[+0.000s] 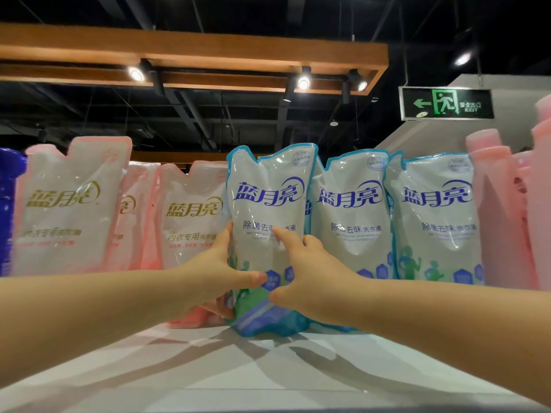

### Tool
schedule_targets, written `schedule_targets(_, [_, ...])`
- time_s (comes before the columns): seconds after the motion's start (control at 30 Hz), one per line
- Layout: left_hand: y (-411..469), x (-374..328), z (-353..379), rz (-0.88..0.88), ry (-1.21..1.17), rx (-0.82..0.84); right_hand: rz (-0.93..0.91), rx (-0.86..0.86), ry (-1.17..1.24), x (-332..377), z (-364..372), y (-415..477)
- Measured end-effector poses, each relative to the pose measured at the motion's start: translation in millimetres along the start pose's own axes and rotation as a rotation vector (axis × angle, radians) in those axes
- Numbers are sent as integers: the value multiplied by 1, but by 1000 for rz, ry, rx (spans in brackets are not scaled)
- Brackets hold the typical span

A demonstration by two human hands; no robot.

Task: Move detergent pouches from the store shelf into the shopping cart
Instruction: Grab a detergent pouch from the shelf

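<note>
A blue-edged white detergent pouch (265, 210) stands upright on the white shelf top (268, 368), a little forward of its row. My left hand (217, 272) grips its left edge, thumb across the front and fingers behind. My right hand (310, 272) holds its right side, index finger laid on the front and thumb low on the pouch. Two more blue-edged pouches (351, 216) (435, 222) stand to its right. No shopping cart is in view.
Pink-edged pouches (68, 210) (193, 216) stand in the row to the left, with a dark blue bottle (7, 210) at the far left. Pink bottles (507, 210) crowd the right end. A green exit sign (447, 103) hangs overhead.
</note>
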State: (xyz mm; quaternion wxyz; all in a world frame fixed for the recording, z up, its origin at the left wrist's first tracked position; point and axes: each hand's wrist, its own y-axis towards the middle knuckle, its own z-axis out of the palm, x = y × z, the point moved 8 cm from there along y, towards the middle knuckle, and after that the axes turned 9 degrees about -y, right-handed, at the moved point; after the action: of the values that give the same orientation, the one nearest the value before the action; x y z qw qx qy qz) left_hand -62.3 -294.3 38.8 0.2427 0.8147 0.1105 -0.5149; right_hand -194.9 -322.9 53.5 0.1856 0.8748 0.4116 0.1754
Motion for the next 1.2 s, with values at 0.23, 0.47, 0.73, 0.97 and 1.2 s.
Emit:
schedule_targets(0.23, [2,-4,10,5,24,9,33,-10,18,-4,2,1])
schedule_targets(0.47, [6,-3,9,-1,-6,-5,55,-8,34,-10,7,4])
schedule_targets(0.73, [9,5,4,-41,-55,41,112,-90,87,-22,-5,3])
schedule_targets(0.97, [6,7,-1,-40,7,58,130,-65,-1,-25,-10,-7])
schedule_targets(1.2, [6,3,-3,2,7,66,122,10,-129,-20,-10,-12])
